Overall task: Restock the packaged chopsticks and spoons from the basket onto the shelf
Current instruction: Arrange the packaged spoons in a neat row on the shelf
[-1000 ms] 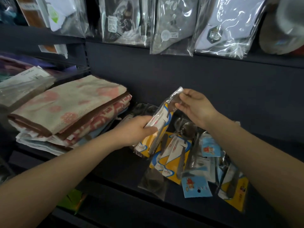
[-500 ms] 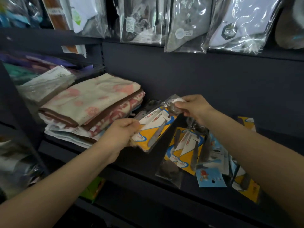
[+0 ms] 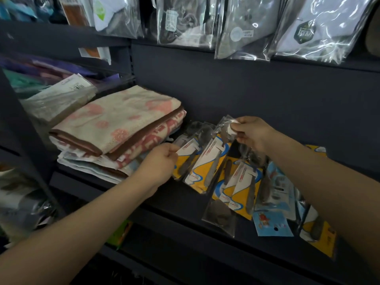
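**Spoon packs being set on dark shelf**

Glossy clear-plastic spoon pack [image 3: 207,159] with yellow card is being pinched at its top by right hand [image 3: 249,133]. Neighbouring pack [image 3: 188,155] is being gripped by curled left hand [image 3: 159,164], beside folded towels [image 3: 119,128]. Both are being held low over matte shelf [image 3: 181,204].

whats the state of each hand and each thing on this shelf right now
left hand: pinches the near spoon pack's card end
right hand: pinches the second spoon pack's top
spoon packs in hand: sealed, tilted, low ends at the shelf
spoon packs on shelf: sealed, flat, overlapping
folded towels: stacked
shelf: partly stocked
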### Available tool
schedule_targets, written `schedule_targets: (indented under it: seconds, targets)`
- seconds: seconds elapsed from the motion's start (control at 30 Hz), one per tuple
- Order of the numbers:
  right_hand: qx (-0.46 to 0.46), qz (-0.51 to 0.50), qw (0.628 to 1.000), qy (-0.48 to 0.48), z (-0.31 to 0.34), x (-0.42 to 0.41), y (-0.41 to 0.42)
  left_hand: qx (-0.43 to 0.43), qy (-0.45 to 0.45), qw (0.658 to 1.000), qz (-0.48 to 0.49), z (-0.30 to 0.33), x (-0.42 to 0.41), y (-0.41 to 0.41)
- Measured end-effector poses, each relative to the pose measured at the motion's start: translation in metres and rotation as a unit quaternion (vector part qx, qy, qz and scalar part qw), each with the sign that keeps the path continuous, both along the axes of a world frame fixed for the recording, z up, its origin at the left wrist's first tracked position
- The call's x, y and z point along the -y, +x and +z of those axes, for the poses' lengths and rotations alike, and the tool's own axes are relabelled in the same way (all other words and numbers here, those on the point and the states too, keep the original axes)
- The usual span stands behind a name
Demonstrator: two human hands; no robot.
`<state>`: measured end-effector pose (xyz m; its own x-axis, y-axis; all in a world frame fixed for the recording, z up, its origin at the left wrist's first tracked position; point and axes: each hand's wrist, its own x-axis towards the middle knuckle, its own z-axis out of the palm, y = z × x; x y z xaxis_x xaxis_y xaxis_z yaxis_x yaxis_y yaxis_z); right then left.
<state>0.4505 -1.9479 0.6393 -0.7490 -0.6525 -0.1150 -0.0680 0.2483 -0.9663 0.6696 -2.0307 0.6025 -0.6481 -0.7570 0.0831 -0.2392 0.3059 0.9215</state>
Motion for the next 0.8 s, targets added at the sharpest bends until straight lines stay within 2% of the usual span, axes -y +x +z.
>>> schedule_targets:
  seconds: [0.1, 0.2, 0.27, 0.4, 0.47, 0.57, 0.67, 0.73, 0.8]
  targets:
    - [0.02, 0.014, 1.0, -0.01, 0.001, -0.01, -0.007, 0.003, -0.013, 0.999, -0.029, 0.002, -0.002, -0.02]
    - [0.03, -0.001, 1.0, -0.003, -0.002, -0.022, -0.018, 0.083, -0.109, 0.989, -0.05, 0.007, -0.004, -0.037]
    - [0.035, -0.011, 0.999, 0.001, -0.003, -0.026, -0.02, 0.116, -0.138, 0.98, -0.087, 0.009, -0.005, -0.047]
    - [0.02, -0.027, 0.999, 0.019, -0.003, -0.024, -0.019, 0.21, -0.258, 0.933, -0.137, 0.011, 0.003, -0.048]
    - [0.027, -0.018, 0.999, 0.0, -0.002, -0.025, -0.016, 0.161, -0.275, 0.938, -0.139, 0.015, 0.007, -0.041]
    - [0.034, 0.008, 0.996, -0.079, 0.006, -0.025, 0.0, 0.083, -0.186, 0.968, -0.148, 0.025, 0.003, -0.031]
    - [-0.038, 0.044, 0.994, -0.088, 0.015, -0.019, 0.016, 0.111, -0.196, 0.953, -0.202, 0.023, -0.013, -0.027]
    - [-0.19, 0.076, 0.978, 0.048, 0.018, -0.023, 0.025, 0.125, -0.191, 0.952, -0.203, 0.014, -0.02, -0.026]
    - [-0.408, 0.105, 0.879, 0.225, 0.011, -0.04, 0.033, 0.124, -0.163, 0.961, -0.184, 0.006, -0.023, -0.024]
